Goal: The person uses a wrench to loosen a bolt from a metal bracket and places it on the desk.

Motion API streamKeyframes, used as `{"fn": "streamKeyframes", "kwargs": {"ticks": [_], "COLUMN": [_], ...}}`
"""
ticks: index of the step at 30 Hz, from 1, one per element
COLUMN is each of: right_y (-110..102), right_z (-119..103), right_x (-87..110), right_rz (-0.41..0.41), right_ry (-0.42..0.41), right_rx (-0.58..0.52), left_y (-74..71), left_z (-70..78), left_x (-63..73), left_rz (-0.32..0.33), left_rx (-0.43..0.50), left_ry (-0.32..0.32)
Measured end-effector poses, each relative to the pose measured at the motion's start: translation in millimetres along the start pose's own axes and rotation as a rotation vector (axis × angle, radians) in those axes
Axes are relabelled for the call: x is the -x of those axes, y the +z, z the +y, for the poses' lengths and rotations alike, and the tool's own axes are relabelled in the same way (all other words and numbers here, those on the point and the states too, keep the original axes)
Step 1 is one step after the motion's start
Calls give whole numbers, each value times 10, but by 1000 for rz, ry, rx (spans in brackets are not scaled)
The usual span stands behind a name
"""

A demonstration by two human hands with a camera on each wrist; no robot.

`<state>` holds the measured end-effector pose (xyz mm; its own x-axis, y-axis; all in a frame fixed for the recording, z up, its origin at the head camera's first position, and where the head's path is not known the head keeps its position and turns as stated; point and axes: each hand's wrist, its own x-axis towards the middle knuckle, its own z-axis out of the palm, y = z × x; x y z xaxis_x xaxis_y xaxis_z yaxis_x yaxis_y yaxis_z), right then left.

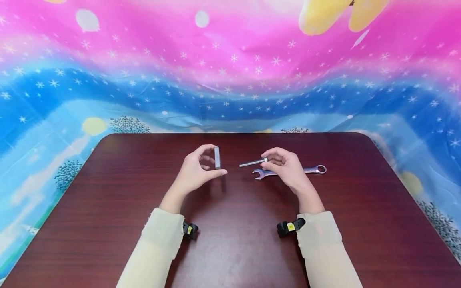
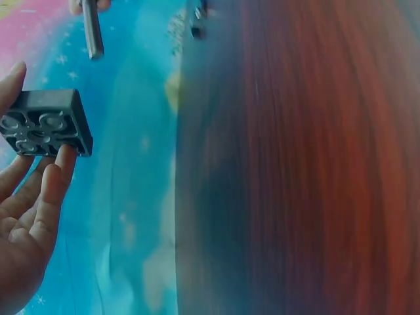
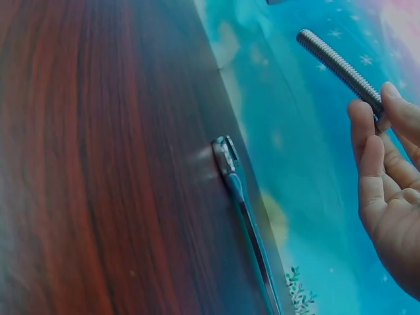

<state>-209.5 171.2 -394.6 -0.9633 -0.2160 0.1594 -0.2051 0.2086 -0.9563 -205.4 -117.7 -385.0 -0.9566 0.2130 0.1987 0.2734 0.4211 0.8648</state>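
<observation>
My left hand [image 1: 196, 170] pinches a small grey square block [image 1: 217, 157] between thumb and fingers and holds it upright above the table. In the left wrist view the face of this block [image 2: 46, 123] shows round recesses. My right hand [image 1: 286, 168] grips a silver bolt [image 1: 252, 163] by its head, the shank pointing left toward the block with a gap between them. Threads run along the bolt [image 3: 338, 67] in the right wrist view. Beneath the right hand a combination wrench [image 1: 264, 174] lies on the table, its middle hidden by the hand.
The dark red-brown wooden table [image 1: 230, 248] has rounded far corners. Behind it hangs a pink and blue cloth [image 1: 230, 72] with snowflakes. Each wrist wears a black strapped camera, one on the left [image 1: 191, 230] and one on the right [image 1: 288, 228].
</observation>
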Motion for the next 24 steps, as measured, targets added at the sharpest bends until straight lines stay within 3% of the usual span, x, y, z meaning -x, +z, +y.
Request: {"fn": "streamKeyframes", "kwargs": {"ticks": [12,24], "right_y": [63,267], "right_z": [123,248], "right_x": [-262,-552], "right_rz": [-107,-191], "right_ry": [37,112], "right_rx": [36,43], "left_y": [-334,-495], "left_z": [-261,-444], "left_x": [-147,-270], "left_rz": [-94,-200], "left_rx": [-108,-169], "left_ry": [-54,-59]}}
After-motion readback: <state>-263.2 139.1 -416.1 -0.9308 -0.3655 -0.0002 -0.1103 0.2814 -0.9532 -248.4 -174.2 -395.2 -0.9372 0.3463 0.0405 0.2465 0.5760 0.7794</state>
